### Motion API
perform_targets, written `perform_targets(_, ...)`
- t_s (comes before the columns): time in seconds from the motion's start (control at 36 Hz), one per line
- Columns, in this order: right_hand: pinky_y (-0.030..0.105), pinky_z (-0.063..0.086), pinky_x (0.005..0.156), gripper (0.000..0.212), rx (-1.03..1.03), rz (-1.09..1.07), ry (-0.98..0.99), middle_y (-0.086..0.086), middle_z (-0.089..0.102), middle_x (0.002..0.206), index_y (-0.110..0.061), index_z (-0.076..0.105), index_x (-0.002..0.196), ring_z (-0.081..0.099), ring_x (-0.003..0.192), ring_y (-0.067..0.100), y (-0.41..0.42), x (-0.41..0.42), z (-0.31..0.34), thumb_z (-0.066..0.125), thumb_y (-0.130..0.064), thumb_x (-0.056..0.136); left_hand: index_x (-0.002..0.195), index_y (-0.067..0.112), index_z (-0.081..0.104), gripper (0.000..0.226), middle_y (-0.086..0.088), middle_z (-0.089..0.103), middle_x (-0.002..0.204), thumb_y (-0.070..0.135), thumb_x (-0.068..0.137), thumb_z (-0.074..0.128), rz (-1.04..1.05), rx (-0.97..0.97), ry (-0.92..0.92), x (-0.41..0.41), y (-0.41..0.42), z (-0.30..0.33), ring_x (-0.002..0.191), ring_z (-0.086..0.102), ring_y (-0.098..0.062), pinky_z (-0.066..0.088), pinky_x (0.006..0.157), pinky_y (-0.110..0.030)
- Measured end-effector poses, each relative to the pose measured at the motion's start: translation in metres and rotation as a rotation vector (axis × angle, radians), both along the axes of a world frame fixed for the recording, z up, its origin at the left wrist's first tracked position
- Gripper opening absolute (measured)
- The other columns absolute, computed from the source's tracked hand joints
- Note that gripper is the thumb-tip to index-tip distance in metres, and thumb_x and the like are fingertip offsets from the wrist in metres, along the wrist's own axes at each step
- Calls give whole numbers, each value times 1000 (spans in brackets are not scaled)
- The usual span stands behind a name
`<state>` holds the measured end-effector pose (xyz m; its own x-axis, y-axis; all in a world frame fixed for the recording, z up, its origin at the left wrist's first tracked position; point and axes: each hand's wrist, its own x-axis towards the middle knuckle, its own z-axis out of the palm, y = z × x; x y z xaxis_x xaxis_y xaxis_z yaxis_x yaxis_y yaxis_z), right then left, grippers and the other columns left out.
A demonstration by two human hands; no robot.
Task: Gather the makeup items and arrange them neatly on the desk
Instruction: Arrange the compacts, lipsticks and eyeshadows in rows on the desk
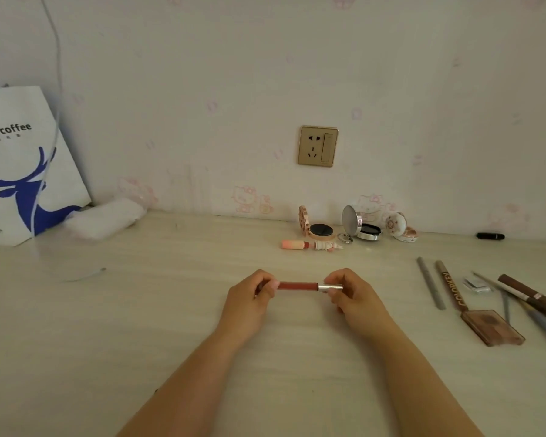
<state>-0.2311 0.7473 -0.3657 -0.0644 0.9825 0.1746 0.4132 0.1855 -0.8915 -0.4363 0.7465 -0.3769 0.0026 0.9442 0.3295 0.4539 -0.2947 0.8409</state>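
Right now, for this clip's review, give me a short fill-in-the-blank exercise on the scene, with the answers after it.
1. Both hands, left hand and right hand, hold one red tube with a ____ cap.
2. The three compacts by the wall all stand ____.
3. The wall socket has ____ plugged into it.
4. The white bag bears a blue ____.

Answers: silver; open; nothing; deer

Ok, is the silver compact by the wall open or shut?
Open. The silver compact has its round lid standing up on its hinge, and the dark inside of the base shows below it.
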Motion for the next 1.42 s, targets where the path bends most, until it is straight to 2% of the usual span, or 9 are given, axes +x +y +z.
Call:
perform_targets(0.14, 18, 44, 56, 15, -20, 14, -23, -3, 64, 73, -24, 61, 88, 51, 58, 9, -1, 2, 1, 48, -24, 96, 77, 28, 57, 17, 12, 58, 73, 21, 93, 55, -7, 7, -14, -2, -3, 3, 67, 50, 0, 36, 62, -5)
perform_targets(0.31, 11, 41, 54, 19, 26, -3, -76, -6, 58, 71, -28, 59, 81, 50, 59, 6, 2, 5, -1, 59, -10, 88, 82, 25, 60, 11, 10, 60, 78, 22, 92, 56, -3, -2, 3, -2, -4, 4, 73, 51, -2, 35, 63, -4)
perform_targets(0.42, 14, 39, 60, 4, 21, -9, -121, -8, 62, 78, -29, 63, 89, 52, 68, 6, 1, 4, -2, 59, -28, 90, 81, 27, 59, 13, 11, 61, 78, 21, 92, 57, -5, 9, -8, -1, -4, 4, 73, 52, -1, 34, 63, -4)
perform_targets(0.53, 15, 32, 52, 32, 29, -63, -225, -9, 57, 60, -23, 58, 68, 47, 56, 7, 2, 5, -4, 46, -35, 96, 79, 30, 58, 16, 13, 61, 78, 21, 92, 57, -1, 14, -19, -1, -5, 5, 73, 52, 0, 34, 64, -3)
perform_targets(0.78, 15, 36, 60, 4, 9, -23, -198, -10, 59, 79, -34, 58, 91, 50, 67, 4, 1, 5, -5, 58, -30, 90, 85, 21, 63, 8, 8, 62, 82, 21, 91, 58, 18, -1, -15, -2, -3, 2, 75, 52, -2, 35, 64, -5)
perform_targets(0.86, 18, 35, 57, 25, 11, -22, -235, -11, 60, 68, -30, 57, 74, 48, 61, 5, 2, 4, -6, 46, -29, 96, 86, 23, 63, 8, 8, 63, 84, 22, 92, 57, 15, -8, -4, -2, -3, 2, 77, 53, -2, 36, 66, -6)
perform_targets(1.03, 13, 36, 59, 12, 20, -24, -217, -10, 56, 79, -32, 54, 84, 48, 68, 4, 4, 5, -8, 62, -24, 88, 86, 25, 63, 8, 9, 64, 86, 23, 92, 57, 26, -16, 19, -1, -2, 1, 82, 55, -5, 36, 68, -7)
perform_targets(1.17, 18, 36, 59, 26, 0, -20, -247, -13, 58, 68, -27, 59, 76, 50, 65, 10, 4, 4, -7, 45, -28, 97, 85, 27, 62, 9, 12, 63, 84, 23, 91, 57, 28, -9, 17, -2, -2, 1, 80, 54, -3, 36, 67, -6)
perform_targets(1.42, 23, 44, 76, 7, 94, -55, -441, -7, 61, 92, -24, 59, 97, 54, 86, 11, 14, 4, -5, 54, -21, 93, 84, 28, 62, 8, 15, 60, 80, 25, 91, 58, 61, -46, 63, 3, 14, -2, 75, 52, -1, 36, 64, -3)
